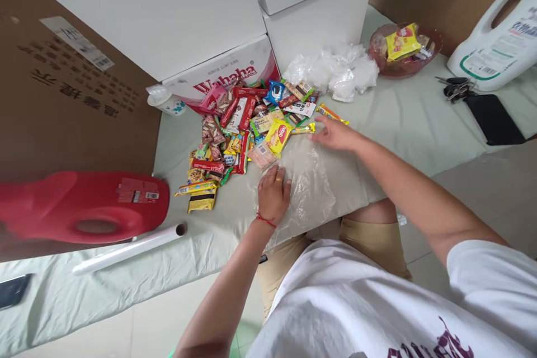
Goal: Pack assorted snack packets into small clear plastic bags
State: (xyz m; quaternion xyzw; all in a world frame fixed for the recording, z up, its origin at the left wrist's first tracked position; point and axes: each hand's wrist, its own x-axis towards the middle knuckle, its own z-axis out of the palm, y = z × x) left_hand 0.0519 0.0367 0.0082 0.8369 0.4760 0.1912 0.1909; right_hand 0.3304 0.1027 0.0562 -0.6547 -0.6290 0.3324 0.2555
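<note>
My left hand [274,193] lies palm down on the table at the left edge of a clear plastic bag [312,184], its fingers loosely stretched. Just beyond its fingertips is a pinkish packet [262,155], beside a yellow snack packet [278,135]. My right hand [333,133] is open over the bag's far side, index finger and thumb apart. By its thumb lies a small yellow-wrapped bar [302,129]; another yellow-wrapped bar [332,113] lies just past the fingers. A heap of wrapped snacks [239,114] spreads ahead and to the left.
Crumpled clear bags [335,70] lie beside a bowl [390,70] holding packets. A white jug [495,33], keys [455,89] and a black phone [495,117] are at right. At left are a paper cup [166,103], red jug [84,204] and plastic roll [126,249]. White boxes [138,11] stand behind.
</note>
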